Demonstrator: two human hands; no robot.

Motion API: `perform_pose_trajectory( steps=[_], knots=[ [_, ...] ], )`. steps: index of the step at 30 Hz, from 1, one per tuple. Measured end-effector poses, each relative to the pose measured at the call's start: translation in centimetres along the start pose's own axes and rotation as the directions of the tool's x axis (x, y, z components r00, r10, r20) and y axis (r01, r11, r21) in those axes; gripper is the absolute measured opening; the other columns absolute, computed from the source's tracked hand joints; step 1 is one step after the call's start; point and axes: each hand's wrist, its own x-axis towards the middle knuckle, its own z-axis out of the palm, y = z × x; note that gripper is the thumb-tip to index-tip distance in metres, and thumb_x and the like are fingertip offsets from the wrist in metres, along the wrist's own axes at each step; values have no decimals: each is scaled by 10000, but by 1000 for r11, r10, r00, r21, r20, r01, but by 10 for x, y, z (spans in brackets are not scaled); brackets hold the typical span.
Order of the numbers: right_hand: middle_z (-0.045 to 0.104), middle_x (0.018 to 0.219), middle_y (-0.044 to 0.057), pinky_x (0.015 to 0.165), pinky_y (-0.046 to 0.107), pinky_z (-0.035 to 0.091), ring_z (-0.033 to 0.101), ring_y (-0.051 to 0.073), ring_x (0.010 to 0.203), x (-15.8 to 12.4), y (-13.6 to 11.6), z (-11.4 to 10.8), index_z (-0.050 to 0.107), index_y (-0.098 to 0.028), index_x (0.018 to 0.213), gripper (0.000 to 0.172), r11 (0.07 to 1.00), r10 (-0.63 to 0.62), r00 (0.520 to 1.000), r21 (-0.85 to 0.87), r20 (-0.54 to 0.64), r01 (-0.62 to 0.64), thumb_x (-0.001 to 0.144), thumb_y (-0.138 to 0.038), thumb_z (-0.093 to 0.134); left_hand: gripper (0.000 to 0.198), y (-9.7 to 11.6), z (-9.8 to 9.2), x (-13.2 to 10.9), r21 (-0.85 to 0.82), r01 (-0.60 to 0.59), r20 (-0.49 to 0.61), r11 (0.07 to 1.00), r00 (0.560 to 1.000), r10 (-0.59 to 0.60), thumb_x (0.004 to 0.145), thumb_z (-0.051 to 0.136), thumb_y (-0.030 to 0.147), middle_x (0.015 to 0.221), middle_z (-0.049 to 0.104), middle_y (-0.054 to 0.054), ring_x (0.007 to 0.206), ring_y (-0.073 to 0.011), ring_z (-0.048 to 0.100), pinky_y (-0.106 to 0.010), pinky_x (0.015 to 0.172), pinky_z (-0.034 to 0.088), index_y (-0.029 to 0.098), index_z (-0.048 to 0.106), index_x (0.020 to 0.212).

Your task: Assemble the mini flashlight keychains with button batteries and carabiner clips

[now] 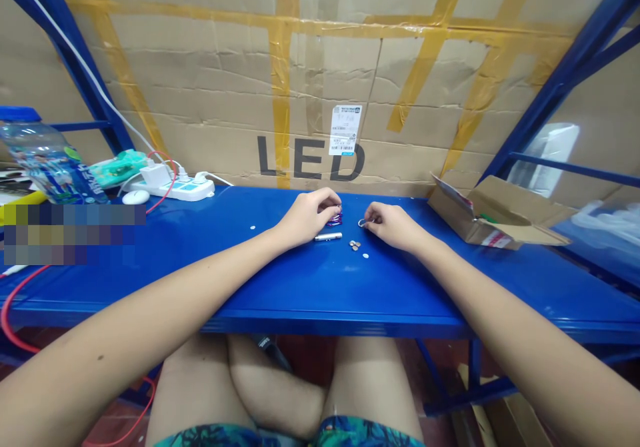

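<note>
My left hand (307, 215) rests on the blue table with its fingers bent together over a shiny purple object (336, 220), partly hidden by the fingertips. Just in front of that hand lies a slim silver metal tube (329, 236). My right hand (393, 224), a little to the right, pinches a small round disc (361, 223) between thumb and fingers. Between and below the hands sits a small cluster of coin-like metal discs (355, 245), silvery and brownish. A pale disc (365, 256) lies apart from them, nearer the table's front edge.
Another small pale piece (253, 227) lies left on the blue table (300, 287). An opened cardboard box (480, 214) stands at right. Leftward are a power strip (187, 187), a white mouse-like item (135, 197), cables and a blue-capped bottle (55, 160). A large taped carton (215, 100) walls the back.
</note>
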Motion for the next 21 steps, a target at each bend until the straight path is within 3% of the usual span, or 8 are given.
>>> perform_pose_trajectory(
  steps=[5, 9, 11, 14, 18, 21],
  knots=[
    [726, 848, 43, 759, 312, 449, 641, 206, 811, 0, 3, -1, 665, -210, 749, 105, 998, -68, 994, 8, 80, 68, 837, -227, 611, 81, -1, 4, 1, -102, 53, 41, 993, 998, -49, 872, 622, 187, 865, 733, -44, 769, -156, 678, -318, 766, 543, 165, 668, 934],
    [725, 902, 60, 835, 359, 462, 638, 239, 911, -1, -3, -5, 707, -213, 757, 109, 981, -135, 990, 139, -29, 138, 810, -283, 642, 99, -1, 7, 0, -103, -16, -5, 995, 1000, 16, 802, 709, 189, 849, 713, -22, 802, -157, 661, -294, 739, 524, 170, 632, 860],
    [732, 939, 64, 848, 369, 474, 639, 241, 938, -3, -11, -7, 722, -207, 801, 150, 926, -133, 988, 347, -74, 151, 815, -335, 645, 111, 0, 7, -1, -39, -67, -10, 997, 998, 66, 801, 718, 199, 828, 701, -11, 777, -149, 645, -284, 721, 508, 174, 623, 853],
    [732, 860, 53, 786, 353, 493, 647, 211, 834, -6, -25, -8, 726, -190, 847, 231, 770, -132, 991, 627, -22, 117, 804, -411, 676, 75, 2, 6, -2, 77, -165, 30, 983, 986, 163, 835, 695, 202, 811, 694, -6, 746, -139, 631, -275, 705, 488, 175, 633, 868],
    [689, 716, 32, 670, 320, 469, 603, 166, 683, -7, -32, -4, 712, -169, 824, 253, 696, -140, 990, 711, -1, 99, 750, -409, 743, 23, 3, 3, -2, 171, -289, 88, 942, 957, 278, 881, 644, 172, 881, 722, -18, 827, -151, 662, -281, 770, 493, 183, 641, 900],
    [669, 679, 22, 599, 304, 435, 564, 147, 616, -6, -30, -1, 711, -168, 847, 278, 676, -135, 991, 731, -3, 94, 745, -424, 751, 82, 2, 3, -3, 155, -280, 127, 947, 957, 262, 899, 618, 159, 943, 744, -27, 904, -166, 689, -291, 819, 503, 193, 610, 973]
  ],
)
